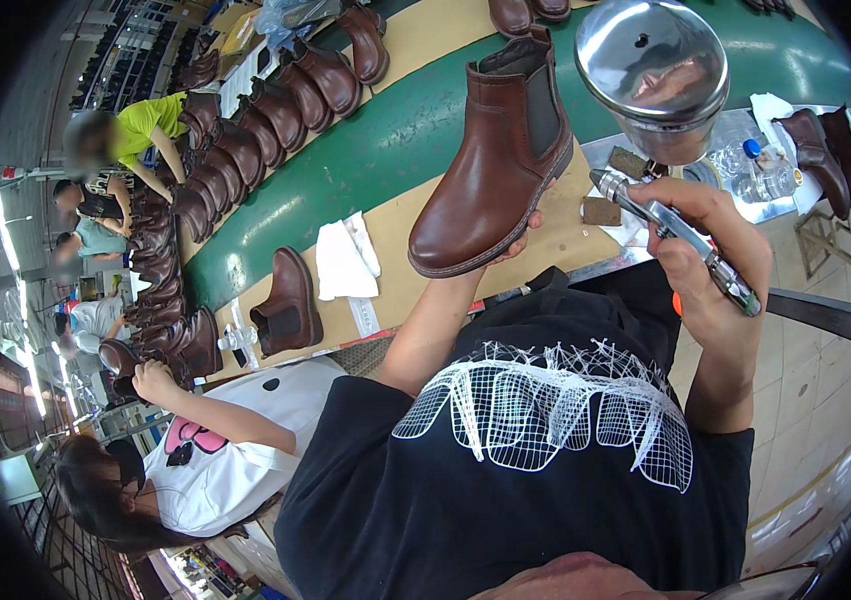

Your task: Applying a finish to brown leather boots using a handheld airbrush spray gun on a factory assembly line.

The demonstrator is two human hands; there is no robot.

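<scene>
A brown leather ankle boot (485,180) with a dark elastic side panel is held up in front of me, toe pointing down and left. My left hand (519,240) grips it from beneath; a few fingers show at the sole's edge and the rest are hidden behind the boot. In my right hand (720,245), closed around the handle, is a spray gun (683,232) with a shiny round metal cup (650,75) on top. The cup is close to the boot's right side, apart from it. Below and left, another brown boot (287,305) lies near a white cloth (347,257).
A green conveyor belt (275,235) curves behind, with rows of brown boots (265,120) along its far side. At right are a clear bottle (767,172) with a blue cap and more boots (813,150). A co-worker in a white shirt (225,470) works at left; others stand farther off.
</scene>
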